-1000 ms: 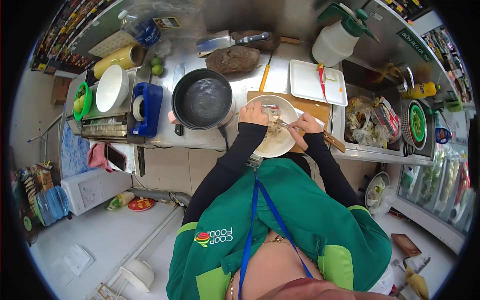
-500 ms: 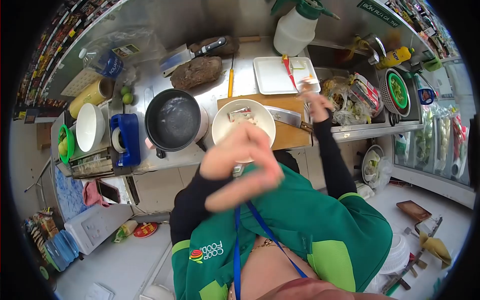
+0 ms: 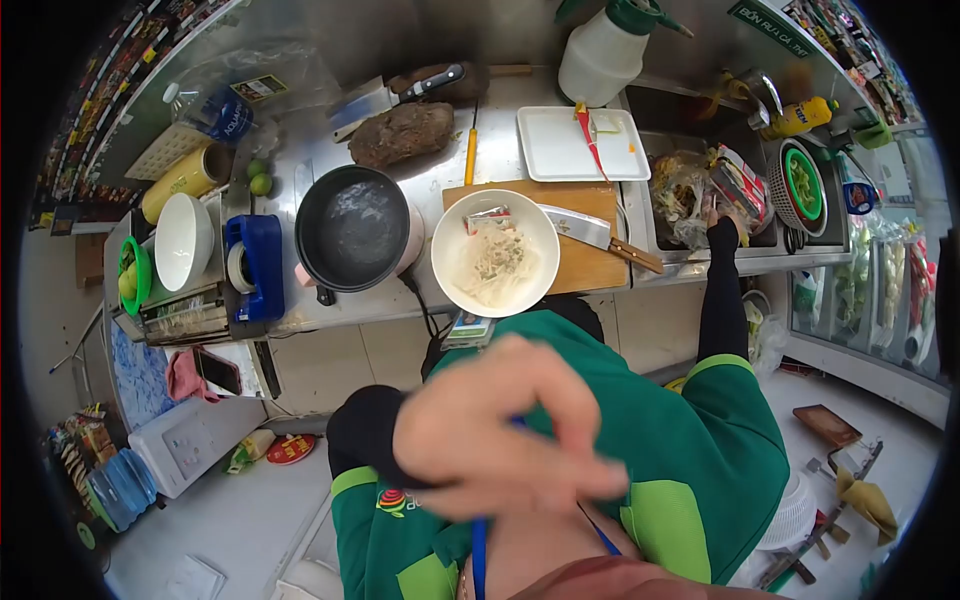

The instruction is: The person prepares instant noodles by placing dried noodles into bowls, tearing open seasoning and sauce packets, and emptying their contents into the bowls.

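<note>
Right of bowl: red-white packet, long axis slanting far-left to near-right; our right hand beside it, grip unclear. Bowl's near side: our left hand, blurred, fingers bent, closure unclear.

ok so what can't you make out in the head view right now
In the head view:
Left hand: motion blur; whether it holds anything is unclear.
Right hand: small, partly lost against the bagged items; its grip is unclear.
Spray bottle: top cut off by the upper edge.
Shirt logo: partly covered by the left hand.
Badge: print too small to read.
</note>
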Tool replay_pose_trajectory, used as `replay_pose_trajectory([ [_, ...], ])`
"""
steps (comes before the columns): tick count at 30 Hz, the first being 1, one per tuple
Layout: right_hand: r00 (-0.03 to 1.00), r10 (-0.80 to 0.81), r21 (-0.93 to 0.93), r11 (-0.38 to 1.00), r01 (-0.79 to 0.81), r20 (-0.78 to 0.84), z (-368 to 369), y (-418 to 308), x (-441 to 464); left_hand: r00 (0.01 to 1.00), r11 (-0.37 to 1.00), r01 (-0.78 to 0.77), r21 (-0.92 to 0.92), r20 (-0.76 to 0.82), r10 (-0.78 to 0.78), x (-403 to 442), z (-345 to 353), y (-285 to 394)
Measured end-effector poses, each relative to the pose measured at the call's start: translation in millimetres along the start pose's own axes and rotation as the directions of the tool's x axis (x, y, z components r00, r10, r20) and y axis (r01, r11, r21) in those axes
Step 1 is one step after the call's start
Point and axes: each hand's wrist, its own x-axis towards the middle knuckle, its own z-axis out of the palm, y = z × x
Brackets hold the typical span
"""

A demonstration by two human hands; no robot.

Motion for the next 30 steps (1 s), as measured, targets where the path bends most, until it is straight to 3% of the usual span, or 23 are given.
replay_pose_trajectory([
  [1, 1.0, -0.008, -0.063, 0.998, 0.007, -0.017, 2, -1, 0, 0.993, 0.99, -0.048, 0.131, -0.105, 0.062, 5, -9, -9],
  [2, 0.992, 0.121, -0.068, 0.991, -0.118, 0.042, 7, -2, 4, 0.97, 0.961, -0.064, 0.267, -0.209, 0.122, 10, -17, -19],
  [3, 0.987, 0.004, -0.045, 0.999, -0.011, -0.164, 14, -4, 3, 0.785, 0.619, -0.42, 0.664, -0.078, 0.615, 26, -40, -57],
  [5, 0.979, 0.112, 0.268, 0.961, -0.064, -0.168, -20, -70, -5, 0.762, 0.649, -0.129, 0.75, -0.344, 0.548, 34, -80, -107],
  [7, 0.997, 0.035, 0.607, 0.794, 0.013, -0.066, -40, -137, -28, 0.743, 0.799, 0.11, 0.592, -0.583, 0.33, 42, -103, -151],
  [9, 0.991, -0.134, 0.803, 0.593, 0.068, 0.015, -73, -213, -53, 0.696, 0.611, 0.175, 0.772, -0.536, 0.478, 52, -120, -193],
  [11, 0.83, -0.543, 0.738, 0.508, 0.444, -0.125, -117, -278, -72, 0.658, 0.55, 0.226, 0.804, -0.542, 0.523, 57, -119, -211],
  [12, 0.73, -0.658, 0.698, 0.434, 0.569, -0.187, -131, -306, -76, 0.643, 0.513, 0.225, 0.828, -0.522, 0.561, 60, -121, -216],
  [13, 0.608, -0.757, 0.648, 0.341, 0.681, -0.24, -138, -328, -81, 0.626, 0.476, 0.225, 0.85, -0.5, 0.598, 62, -122, -219],
  [15, 0.472, -0.849, 0.573, 0.27, 0.774, -0.237, -141, -360, -91, 0.62, 0.429, 0.232, 0.873, -0.473, 0.626, 62, -120, -225],
  [16, 0.445, -0.88, 0.488, 0.319, 0.812, -0.165, -142, -372, -99, 0.613, 0.397, 0.246, 0.884, -0.459, 0.643, 61, -120, -227],
  [18, 0.455, -0.891, 0.331, 0.435, 0.838, 0.019, -135, -390, -114, 0.598, 0.373, 0.248, 0.894, -0.444, 0.668, 61, -122, -230],
  [21, 0.489, -0.872, 0.198, 0.476, 0.857, -0.016, -123, -401, -122, 0.569, 0.393, 0.215, 0.894, -0.442, 0.694, 60, -124, -235],
  [22, 0.483, -0.874, 0.251, 0.481, 0.84, 0.058, -130, -401, -123, 0.557, 0.396, 0.202, 0.896, -0.438, 0.706, 60, -123, -235],
  [25, 0.518, -0.852, 0.4, 0.5, 0.768, 0.07, -138, -394, -119, 0.528, 0.458, 0.162, 0.874, -0.469, 0.708, 57, -122, -235],
  [29, 0.468, -0.841, 0.58, 0.247, 0.777, -0.269, -157, -383, -109, 0.437, 0.534, 0.117, 0.837, -0.526, 0.73, 58, -119, -231],
  [30, 0.451, -0.803, 0.528, 0.207, 0.823, -0.388, -170, -385, -111, 0.414, 0.53, 0.12, 0.839, -0.527, 0.742, 58, -118, -226],
])
